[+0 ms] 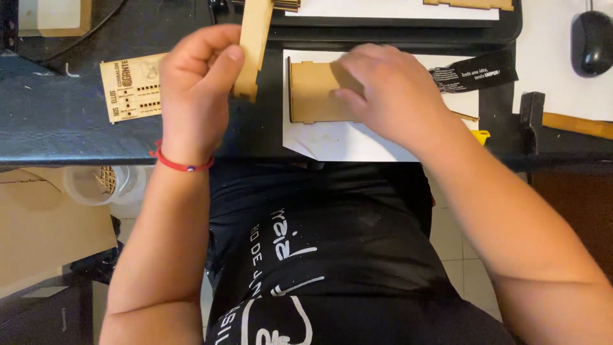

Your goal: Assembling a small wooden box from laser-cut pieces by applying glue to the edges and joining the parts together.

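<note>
Left hand point(195, 83) pinches notched wood strip point(253, 48) upright, right hand point(389, 89) presses flat wood panel point(314, 92) on paper; thin tabs could snap if forced.

Head camera looks steeply down, close over the desk point(57, 115).

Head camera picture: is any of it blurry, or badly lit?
Head view: the right hand is smeared by motion blur over the flat wooden panel; the left hand and its wooden strip look sharper; lighting is even, though the white paper looks bright.
</note>
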